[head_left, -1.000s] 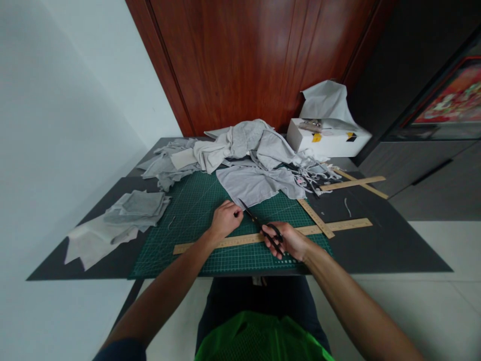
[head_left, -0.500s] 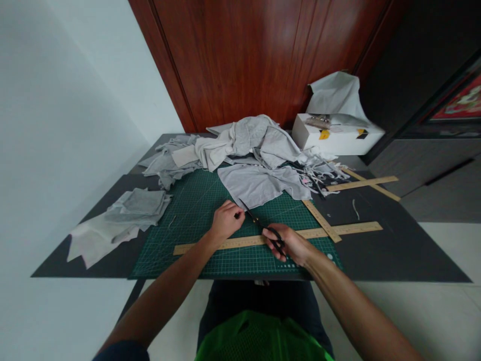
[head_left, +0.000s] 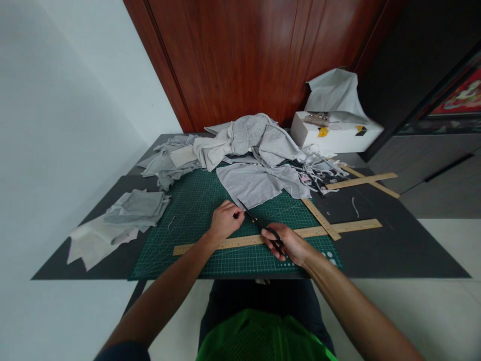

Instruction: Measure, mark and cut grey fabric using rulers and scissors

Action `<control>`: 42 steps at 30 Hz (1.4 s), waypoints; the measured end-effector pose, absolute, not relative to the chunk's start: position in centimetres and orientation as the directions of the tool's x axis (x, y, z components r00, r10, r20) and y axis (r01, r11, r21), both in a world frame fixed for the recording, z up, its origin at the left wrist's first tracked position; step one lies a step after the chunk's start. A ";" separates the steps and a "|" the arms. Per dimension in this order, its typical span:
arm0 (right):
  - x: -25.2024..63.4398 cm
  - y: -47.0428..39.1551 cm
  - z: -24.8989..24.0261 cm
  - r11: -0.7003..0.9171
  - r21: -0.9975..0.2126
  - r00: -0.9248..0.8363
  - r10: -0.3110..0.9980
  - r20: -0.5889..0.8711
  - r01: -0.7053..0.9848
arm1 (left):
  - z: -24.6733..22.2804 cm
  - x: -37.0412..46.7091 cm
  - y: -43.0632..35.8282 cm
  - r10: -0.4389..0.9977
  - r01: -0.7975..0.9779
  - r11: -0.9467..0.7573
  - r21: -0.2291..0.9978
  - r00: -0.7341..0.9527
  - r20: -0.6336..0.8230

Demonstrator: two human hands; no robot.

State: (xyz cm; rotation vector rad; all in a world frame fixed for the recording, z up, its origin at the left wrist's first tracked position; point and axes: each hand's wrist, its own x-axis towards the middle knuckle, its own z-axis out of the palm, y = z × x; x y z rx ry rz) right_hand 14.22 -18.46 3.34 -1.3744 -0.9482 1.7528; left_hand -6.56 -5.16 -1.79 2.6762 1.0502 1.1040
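Observation:
Black scissors (head_left: 254, 219) are in my right hand (head_left: 280, 241), whose fingers wrap round the handles. Their blades point up and left, to the lower corner of a light grey cloth (head_left: 259, 184) on the green cutting mat (head_left: 195, 193). My left hand (head_left: 226, 219) is closed in a pinch by that corner, near the blade tips; it seems to grip the cloth's edge, but what lies between the fingers is too small to make out. A long wooden ruler (head_left: 240, 242) lies across the mat beneath both hands.
Crumpled grey cloths (head_left: 244, 138) are heaped along the back. Folded cloth pieces (head_left: 139, 208) lie at the left. Cloth strips (head_left: 319, 168), more wooden rulers (head_left: 363, 181) and a white box (head_left: 334, 135) with fabric on it are at the right.
The view has shifted slightly. Both hands and the scissors stay in nearly the same place beside the cloth's corner.

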 end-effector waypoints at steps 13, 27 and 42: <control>14.2 -18.4 3.6 -0.499 -0.863 -0.163 0.861 -0.482 -0.081 | -1.6 -6.5 -5.3 0.643 0.584 -0.748 0.316 0.515 0.567; 14.3 -18.3 3.2 -0.499 -0.864 -0.128 0.863 -0.489 -0.066 | -1.5 -6.5 -5.5 0.646 0.583 -0.749 0.315 0.538 0.541; 13.5 -17.1 2.7 -0.494 -0.867 -0.137 0.865 -0.483 -0.068 | -1.3 -6.4 -5.6 0.651 0.568 -0.751 0.337 0.546 0.527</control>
